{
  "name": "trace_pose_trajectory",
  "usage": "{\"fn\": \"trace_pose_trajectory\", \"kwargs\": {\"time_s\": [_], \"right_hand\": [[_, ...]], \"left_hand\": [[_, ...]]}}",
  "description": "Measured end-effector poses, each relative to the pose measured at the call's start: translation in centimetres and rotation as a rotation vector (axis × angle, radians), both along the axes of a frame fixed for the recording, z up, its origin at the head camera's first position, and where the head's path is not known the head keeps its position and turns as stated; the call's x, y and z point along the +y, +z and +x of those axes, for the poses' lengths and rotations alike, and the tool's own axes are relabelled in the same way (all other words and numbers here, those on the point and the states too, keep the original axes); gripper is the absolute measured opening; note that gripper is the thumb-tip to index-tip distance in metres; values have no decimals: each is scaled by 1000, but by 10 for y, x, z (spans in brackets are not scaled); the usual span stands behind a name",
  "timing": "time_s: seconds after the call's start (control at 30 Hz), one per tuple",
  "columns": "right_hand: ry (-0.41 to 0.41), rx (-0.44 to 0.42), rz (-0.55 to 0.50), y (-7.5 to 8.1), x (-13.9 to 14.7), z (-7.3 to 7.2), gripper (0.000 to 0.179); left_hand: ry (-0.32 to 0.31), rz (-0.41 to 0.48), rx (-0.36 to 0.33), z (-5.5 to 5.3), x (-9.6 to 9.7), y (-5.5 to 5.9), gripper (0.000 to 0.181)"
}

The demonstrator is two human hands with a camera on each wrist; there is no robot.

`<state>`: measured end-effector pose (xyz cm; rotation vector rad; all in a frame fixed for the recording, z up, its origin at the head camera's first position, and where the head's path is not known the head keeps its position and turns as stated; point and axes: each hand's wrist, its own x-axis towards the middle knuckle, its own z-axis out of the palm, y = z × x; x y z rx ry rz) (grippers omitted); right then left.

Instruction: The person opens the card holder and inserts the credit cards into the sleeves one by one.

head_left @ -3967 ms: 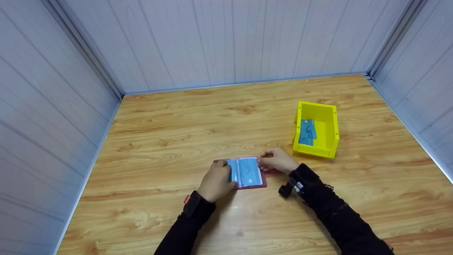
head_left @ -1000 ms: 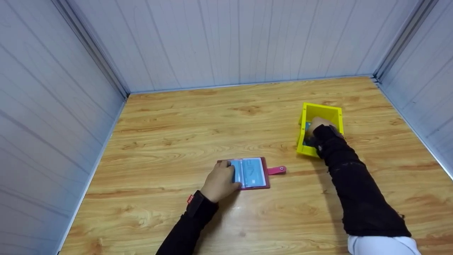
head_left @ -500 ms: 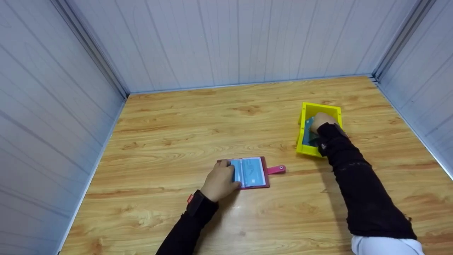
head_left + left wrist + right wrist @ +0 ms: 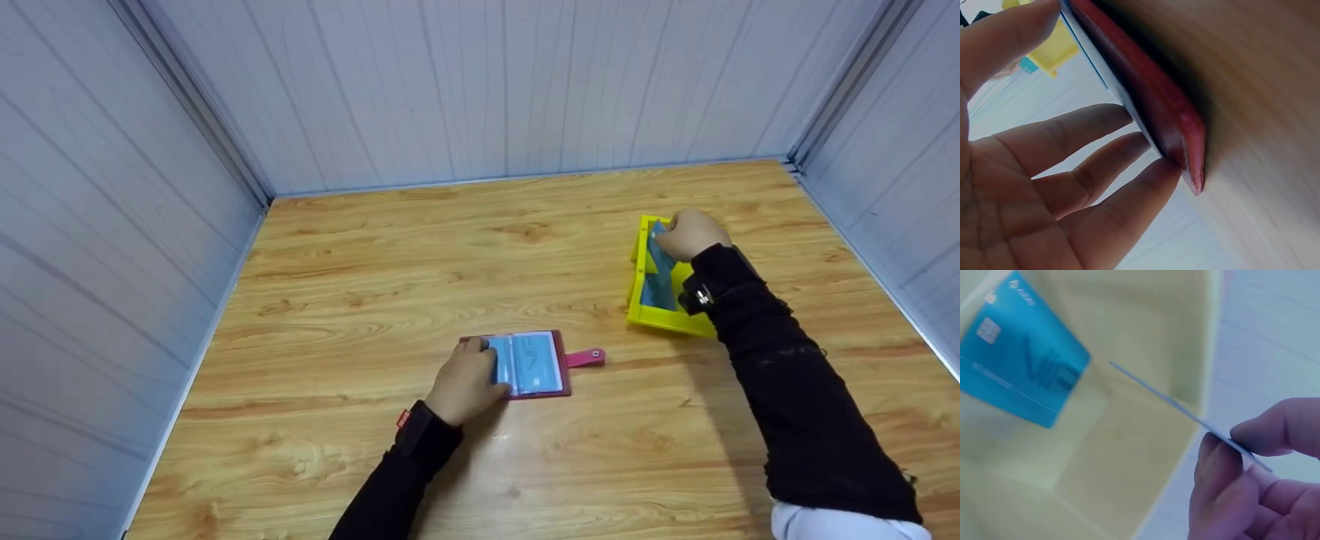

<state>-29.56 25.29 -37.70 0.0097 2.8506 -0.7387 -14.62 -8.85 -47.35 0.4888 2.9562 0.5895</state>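
A red card holder [image 4: 566, 379] lies spread on the table, blue cards [image 4: 534, 366] showing through its clear sleeves. My left hand [image 4: 466, 382] rests on its left half. Its fairly straight fingertips press the sleeves in the left wrist view, where the red cover [image 4: 1182, 121] shows beneath. At the yellow bin [image 4: 667, 321], my right hand [image 4: 694, 234] pinches a thin blue card [image 4: 1175, 404] between thumb and fingers, near the bin's back rim. Seen edge-on in the right wrist view, this card overlaps the bin's inside. Another blue card [image 4: 1022, 360], with a chip and printed letters, lies in the bin.
A pink snap strap [image 4: 586, 358] sticks out to the right of the card holder, its metal snap facing up. Pale panel walls [image 4: 450, 90] border the wooden table [image 4: 420, 262] at the back and on both sides.
My right hand has gone from the card holder to the bin and now lifts a card up towards its back rim. My left hand stays on the card holder.
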Motion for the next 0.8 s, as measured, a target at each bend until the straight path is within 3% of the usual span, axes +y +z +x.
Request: {"fn": "trace_pose_trajectory", "kwargs": {"time_s": [0.23,0.3,0.4,0.5,0.8], "right_hand": [[-9,71,-78,15,-2,7,27],[-10,66,-128,17,-4,10,20],[-12,38,-251,16,-10,13,29],[-2,0,-401,9,-19,18,39],[9,-199,-778,-27,-54,34,14]], "left_hand": [[-4,2,7,1,0,1,46],[-3,3,2,0,0,1,46],[-2,4,0,0,0,2,46],[0,9,4,0,0,2,46],[-8,19,16,3,0,2,46]]}}
